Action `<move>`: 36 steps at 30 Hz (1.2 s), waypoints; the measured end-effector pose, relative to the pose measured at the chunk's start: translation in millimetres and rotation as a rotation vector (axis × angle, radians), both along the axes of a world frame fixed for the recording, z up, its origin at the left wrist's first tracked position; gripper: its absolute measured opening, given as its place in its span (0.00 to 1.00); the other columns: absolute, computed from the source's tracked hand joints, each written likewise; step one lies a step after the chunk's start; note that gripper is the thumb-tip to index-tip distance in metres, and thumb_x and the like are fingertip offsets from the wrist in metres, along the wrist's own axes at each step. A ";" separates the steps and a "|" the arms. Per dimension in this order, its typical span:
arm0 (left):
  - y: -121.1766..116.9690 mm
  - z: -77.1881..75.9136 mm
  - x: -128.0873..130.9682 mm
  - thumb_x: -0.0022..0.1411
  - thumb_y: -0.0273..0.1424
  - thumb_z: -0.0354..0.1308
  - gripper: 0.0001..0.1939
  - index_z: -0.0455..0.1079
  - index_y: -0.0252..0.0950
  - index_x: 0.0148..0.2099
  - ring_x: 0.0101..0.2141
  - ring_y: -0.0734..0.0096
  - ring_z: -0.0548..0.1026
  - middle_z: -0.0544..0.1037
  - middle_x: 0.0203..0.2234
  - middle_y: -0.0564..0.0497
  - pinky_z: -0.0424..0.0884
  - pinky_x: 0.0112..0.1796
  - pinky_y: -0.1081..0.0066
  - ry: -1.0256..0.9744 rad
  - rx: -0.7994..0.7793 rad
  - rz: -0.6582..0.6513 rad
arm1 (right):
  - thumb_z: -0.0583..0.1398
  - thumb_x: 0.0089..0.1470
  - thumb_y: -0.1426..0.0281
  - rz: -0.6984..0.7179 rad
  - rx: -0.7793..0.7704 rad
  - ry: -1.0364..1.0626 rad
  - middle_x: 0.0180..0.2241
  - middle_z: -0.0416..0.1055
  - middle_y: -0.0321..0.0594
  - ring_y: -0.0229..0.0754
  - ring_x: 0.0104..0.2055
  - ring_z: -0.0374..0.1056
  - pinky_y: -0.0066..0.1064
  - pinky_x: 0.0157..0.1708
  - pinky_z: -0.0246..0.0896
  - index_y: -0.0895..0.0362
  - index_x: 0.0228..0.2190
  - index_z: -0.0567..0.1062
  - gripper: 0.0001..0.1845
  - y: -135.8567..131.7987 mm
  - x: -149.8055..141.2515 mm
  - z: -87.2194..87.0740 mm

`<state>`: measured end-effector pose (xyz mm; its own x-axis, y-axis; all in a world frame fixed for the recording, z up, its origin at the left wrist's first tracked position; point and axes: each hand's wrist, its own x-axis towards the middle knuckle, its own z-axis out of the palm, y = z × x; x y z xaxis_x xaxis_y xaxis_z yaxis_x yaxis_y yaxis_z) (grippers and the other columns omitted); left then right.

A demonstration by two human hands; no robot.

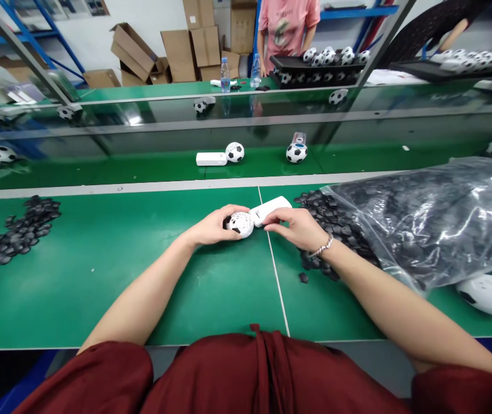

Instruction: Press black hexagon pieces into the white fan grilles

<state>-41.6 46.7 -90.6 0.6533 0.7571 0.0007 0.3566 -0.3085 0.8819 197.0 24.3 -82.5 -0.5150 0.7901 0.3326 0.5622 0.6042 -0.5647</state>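
1. Football-patterned ball [239, 225]: I could read no writing on it or its white handle [273, 210]; print on the pink shirt [287, 26] was too small to make out.
2. Above the worktop [120, 259], my left hand [216, 227] had its fingers curled around the ball; my right hand [298, 230] had its fingers nearly together at the handle's near edge, their grip unclear to me.
3. I counted two bottles [225, 76], one plastic bag [439, 218] and two heaps of black pieces [26, 230].
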 end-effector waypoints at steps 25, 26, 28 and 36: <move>-21.4 -12.2 27.6 0.46 0.28 0.57 0.23 0.61 0.35 0.47 0.46 0.61 0.66 0.67 0.43 0.45 0.63 0.48 0.61 0.032 0.318 0.246 | 0.60 0.50 0.63 0.299 0.121 0.099 0.25 0.68 0.38 0.38 0.29 0.62 0.30 0.31 0.58 0.58 0.26 0.71 0.10 31.0 -23.0 -21.5; -21.0 -12.9 28.3 0.46 0.28 0.57 0.22 0.61 0.35 0.47 0.46 0.61 0.66 0.67 0.43 0.45 0.62 0.48 0.61 0.037 0.324 0.250 | 0.60 0.50 0.63 0.283 0.106 0.098 0.25 0.68 0.38 0.38 0.29 0.62 0.30 0.31 0.58 0.58 0.25 0.70 0.11 32.0 -24.0 -22.8; -21.1 -14.2 31.5 0.47 0.28 0.56 0.21 0.61 0.35 0.46 0.46 0.61 0.65 0.68 0.42 0.45 0.62 0.48 0.60 0.046 0.346 0.272 | 0.60 0.49 0.61 0.227 0.073 0.079 0.24 0.67 0.37 0.38 0.28 0.62 0.30 0.29 0.58 0.57 0.24 0.70 0.12 32.3 -26.8 -23.3; 17.8 -0.3 -7.4 0.48 0.36 0.60 0.25 0.62 0.36 0.49 0.39 0.60 0.71 0.71 0.41 0.48 0.68 0.42 0.58 0.035 0.283 0.508 | 0.60 0.49 0.60 -0.442 0.368 -0.024 0.50 0.62 0.48 0.49 0.53 0.57 0.43 0.51 0.53 0.55 0.45 0.67 0.22 -34.7 47.1 22.4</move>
